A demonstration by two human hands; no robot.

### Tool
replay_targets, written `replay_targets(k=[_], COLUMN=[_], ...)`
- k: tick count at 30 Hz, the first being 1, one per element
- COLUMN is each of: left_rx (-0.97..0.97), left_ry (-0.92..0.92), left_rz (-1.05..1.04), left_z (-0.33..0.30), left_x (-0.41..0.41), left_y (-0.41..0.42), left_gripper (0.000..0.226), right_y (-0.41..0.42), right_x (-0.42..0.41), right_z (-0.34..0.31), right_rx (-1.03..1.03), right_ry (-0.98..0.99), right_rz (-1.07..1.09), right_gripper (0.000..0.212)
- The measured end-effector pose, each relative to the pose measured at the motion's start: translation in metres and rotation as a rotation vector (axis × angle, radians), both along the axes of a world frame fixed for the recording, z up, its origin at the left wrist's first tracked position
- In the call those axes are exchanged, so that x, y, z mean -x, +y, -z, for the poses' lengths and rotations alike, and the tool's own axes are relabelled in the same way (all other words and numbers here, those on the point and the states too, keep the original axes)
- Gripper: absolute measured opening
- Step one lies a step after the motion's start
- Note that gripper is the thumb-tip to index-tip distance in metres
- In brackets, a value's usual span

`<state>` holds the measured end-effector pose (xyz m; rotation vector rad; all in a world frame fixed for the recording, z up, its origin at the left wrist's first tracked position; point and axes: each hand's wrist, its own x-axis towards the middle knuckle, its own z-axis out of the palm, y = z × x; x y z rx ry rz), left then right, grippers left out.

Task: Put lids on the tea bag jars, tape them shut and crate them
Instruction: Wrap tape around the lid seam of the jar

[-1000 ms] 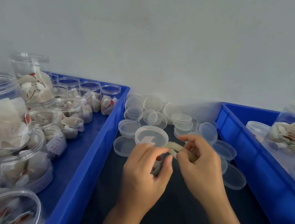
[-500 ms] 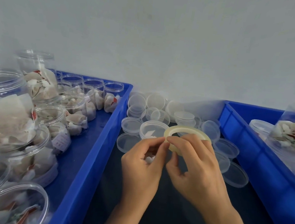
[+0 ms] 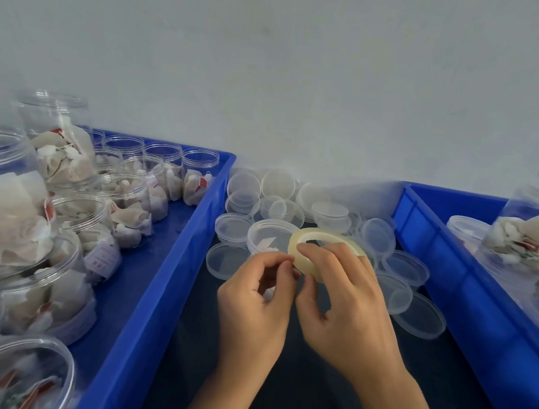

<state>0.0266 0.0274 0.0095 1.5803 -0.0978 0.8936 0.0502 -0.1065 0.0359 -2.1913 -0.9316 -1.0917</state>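
Left crate (image 3: 172, 261): blue, holds open tea bag jars (image 3: 128, 205).
Left hand (image 3: 254, 304): fingertips pinching at the tape roll's near edge.
Tape roll (image 3: 323, 240): clear, gripped by the right hand (image 3: 347, 305) above the loose lids (image 3: 333, 210).
Right crate (image 3: 469, 287): blue, holds filled jars.

Dark gap (image 3: 311, 387) between crates (image 3: 156, 292), lids (image 3: 332, 214) behind

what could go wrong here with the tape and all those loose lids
1. The left hand pinches at the edge of the tape roll held by the right hand; the clear tape end may be hard to find or may tear.
2. Loose lids lie just beyond the hands; pulled tape could stick to one.
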Motion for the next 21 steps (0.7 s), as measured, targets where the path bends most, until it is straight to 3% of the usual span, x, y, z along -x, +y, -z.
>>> replay_targets(k=[7,12,17,21], left_rx=[-0.14,-0.183,-0.28,-0.279], left_ry=[-0.012,-0.019,-0.067,-0.047], left_rz=[0.004,0.008,0.006,-0.04], left_z=[-0.0023,-0.0027,-0.002,0.0006], left_x=[0.0006,0.0014,0.0027,0.0004], left_y=[0.0007,0.0004,-0.0021,-0.0007], left_gripper=[0.012,0.01,0.009,0.007], right_y=[-0.0043,-0.0021,-0.0036,-0.0085], right_x=[0.0033,0.0041,0.0014,0.0014], right_z=[-0.0002,-0.0049,-0.0066,-0.0072], right_rx=[-0.094,-0.144,-0.02,0.023], right_ry=[0.36,0.392,0.282,0.314], right_rz=[-0.065,-0.026,0.181,0.153], right_gripper=[0.039,0.025,0.02,0.024])
